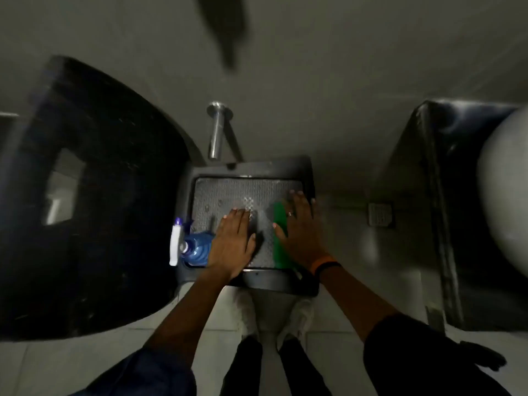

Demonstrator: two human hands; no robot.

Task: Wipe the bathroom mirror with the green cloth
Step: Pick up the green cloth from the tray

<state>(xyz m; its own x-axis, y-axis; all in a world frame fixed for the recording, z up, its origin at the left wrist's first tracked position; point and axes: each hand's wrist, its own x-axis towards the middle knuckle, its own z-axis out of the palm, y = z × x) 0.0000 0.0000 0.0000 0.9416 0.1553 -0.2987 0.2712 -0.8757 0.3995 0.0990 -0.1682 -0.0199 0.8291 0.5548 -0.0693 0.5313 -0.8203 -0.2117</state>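
The folded green cloth lies on the right side of a dark stool with a textured grey top. My right hand rests flat on the cloth with its fingers spread, covering the cloth's right half. My left hand lies flat and open on the stool top, to the left of the cloth and apart from it. A blue spray bottle with a white trigger lies at the stool's left edge, touching my left wrist. No mirror that I can make out for certain is in view.
A large glossy black rounded panel with a bright reflection fills the left. A metal tap sticks out of the wall above the stool. A dark fixture and a white rounded body stand at the right. A floor drain lies between them.
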